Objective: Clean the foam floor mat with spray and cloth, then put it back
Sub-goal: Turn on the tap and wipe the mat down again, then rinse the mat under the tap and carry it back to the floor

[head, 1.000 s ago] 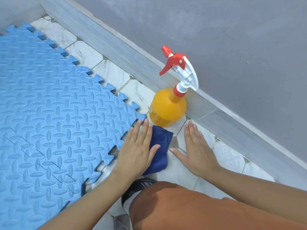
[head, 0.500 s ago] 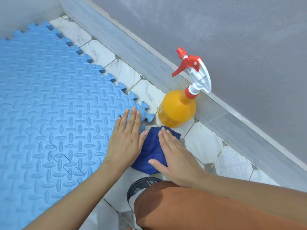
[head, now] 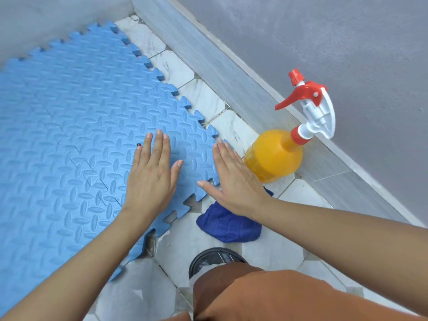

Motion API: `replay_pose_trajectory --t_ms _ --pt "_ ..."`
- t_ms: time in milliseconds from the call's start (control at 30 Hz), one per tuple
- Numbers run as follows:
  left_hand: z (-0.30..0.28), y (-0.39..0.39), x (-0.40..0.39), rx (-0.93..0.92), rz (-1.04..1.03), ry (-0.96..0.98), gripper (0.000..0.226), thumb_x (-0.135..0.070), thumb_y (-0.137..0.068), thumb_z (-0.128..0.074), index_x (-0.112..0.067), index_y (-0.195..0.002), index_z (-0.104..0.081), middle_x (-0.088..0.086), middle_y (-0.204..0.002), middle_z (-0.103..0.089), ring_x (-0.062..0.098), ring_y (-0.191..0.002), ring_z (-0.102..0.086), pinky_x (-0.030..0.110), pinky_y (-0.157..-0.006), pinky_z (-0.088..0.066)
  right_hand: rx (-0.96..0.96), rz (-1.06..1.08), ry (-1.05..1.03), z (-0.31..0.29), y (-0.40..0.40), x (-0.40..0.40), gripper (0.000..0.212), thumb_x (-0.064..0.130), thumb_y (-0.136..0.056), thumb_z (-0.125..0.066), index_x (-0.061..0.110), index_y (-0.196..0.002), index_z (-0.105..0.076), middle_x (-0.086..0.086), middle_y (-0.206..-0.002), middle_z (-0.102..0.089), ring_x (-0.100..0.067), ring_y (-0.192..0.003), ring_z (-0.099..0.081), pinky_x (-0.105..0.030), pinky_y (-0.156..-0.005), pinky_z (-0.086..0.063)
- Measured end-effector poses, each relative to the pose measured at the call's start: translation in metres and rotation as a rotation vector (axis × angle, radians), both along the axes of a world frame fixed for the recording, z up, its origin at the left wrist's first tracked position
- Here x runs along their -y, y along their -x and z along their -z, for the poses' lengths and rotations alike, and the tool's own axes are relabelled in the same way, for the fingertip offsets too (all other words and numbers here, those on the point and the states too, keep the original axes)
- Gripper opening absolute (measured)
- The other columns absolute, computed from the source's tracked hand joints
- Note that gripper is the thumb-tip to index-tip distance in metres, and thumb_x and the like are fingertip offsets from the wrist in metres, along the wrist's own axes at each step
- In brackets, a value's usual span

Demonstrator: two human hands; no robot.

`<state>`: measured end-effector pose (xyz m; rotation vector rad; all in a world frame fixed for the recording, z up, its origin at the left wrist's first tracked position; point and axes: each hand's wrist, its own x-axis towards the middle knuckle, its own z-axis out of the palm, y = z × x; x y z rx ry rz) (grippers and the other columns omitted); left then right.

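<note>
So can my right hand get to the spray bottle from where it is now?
Probably yes. The right hand lies flat at the foam mat's corner, and the spray bottle stands upright just beside it by the wall, with nothing between them. The hand holds nothing.

Spray bottle (head: pixel 273 156) just beside mat corner (head: pixel 208 144)

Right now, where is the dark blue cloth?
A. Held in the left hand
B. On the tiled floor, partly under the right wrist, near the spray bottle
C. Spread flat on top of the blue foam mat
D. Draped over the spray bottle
B: the dark blue cloth lies bunched on the tiled floor beside the mat's corner, partly hidden under the right hand's wrist, near the orange spray bottle; neither of the hands grips it.
</note>
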<state>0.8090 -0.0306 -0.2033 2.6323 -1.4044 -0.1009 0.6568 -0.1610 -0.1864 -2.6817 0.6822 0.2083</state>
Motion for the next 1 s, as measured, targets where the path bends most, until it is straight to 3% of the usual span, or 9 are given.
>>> replay_pose_trajectory --t_ms 167,367,600,800,900,1000 --pt "0.002 -0.015 -0.020 -0.006 -0.059 -0.023 0.069 -0.046 -0.098 -0.014 0.000 -0.148 -0.024 0.016 -0.157 -0.021 0.033 -0.146 -0.014 0.048 -0.116 -0.016 0.024 -0.045 0.011 0.003 -0.024 0.000 0.091 0.066 -0.094 -0.031 0.007 -0.155 0.002 -0.008 -0.164 0.008 -0.016 -0.151 0.010 -0.028 -0.119 0.006" --pt "-0.003 -0.042 -0.047 0.028 -0.184 -0.030 0.070 -0.048 -0.098 -0.017 -0.001 -0.149 -0.024 0.017 -0.157 -0.021 0.037 -0.145 -0.016 0.054 -0.115 -0.016 0.061 -0.134 0.028 0.014 -0.066 -0.006 0.091 0.065 -0.094 -0.032 0.005 -0.155 -0.003 -0.010 -0.164 0.004 -0.019 -0.151 0.007 -0.033 -0.123 0.000" --pt "-0.021 -0.089 -0.115 0.127 -0.406 -0.045 0.071 -0.053 -0.097 -0.019 -0.006 -0.151 -0.018 0.015 -0.159 -0.017 0.035 -0.146 -0.014 0.054 -0.115 -0.013 0.167 -0.247 -0.025 0.030 -0.163 -0.043 0.088 0.061 -0.094 -0.036 0.004 -0.154 -0.008 -0.012 -0.164 -0.002 -0.022 -0.152 0.001 -0.034 -0.122 0.000" --pt "-0.020 -0.149 -0.192 0.144 -0.618 -0.104 0.073 -0.056 -0.095 -0.019 -0.009 -0.151 -0.019 0.015 -0.159 -0.016 0.037 -0.145 -0.015 0.057 -0.113 -0.017 0.155 -0.339 0.031 0.033 -0.245 -0.071 0.078 0.064 -0.094 -0.031 0.022 -0.156 -0.008 -0.010 -0.164 0.001 -0.025 -0.152 0.002 -0.050 -0.121 0.001" --pt "0.000 -0.187 -0.217 0.031 -0.765 -0.188 0.073 -0.059 -0.095 -0.029 -0.016 -0.153 -0.015 0.013 -0.160 -0.010 0.042 -0.144 -0.013 0.062 -0.110 -0.019 0.085 -0.282 0.109 0.031 -0.285 -0.046 0.078 0.070 -0.091 -0.029 0.033 -0.155 -0.004 -0.008 -0.164 0.008 -0.029 -0.151 0.007 -0.064 -0.116 0.000" --pt "0.016 -0.211 -0.236 -0.218 -1.017 -0.297 0.097 -0.074 -0.081 -0.037 -0.023 -0.153 0.005 0.012 -0.161 0.006 0.045 -0.144 -0.005 0.062 -0.112 -0.017 -0.027 -0.134 0.187 0.026 -0.312 -0.003 0.090 0.077 -0.084 -0.036 0.036 -0.154 0.004 -0.007 -0.162 0.019 -0.036 -0.149 0.014 -0.072 -0.108 -0.002"
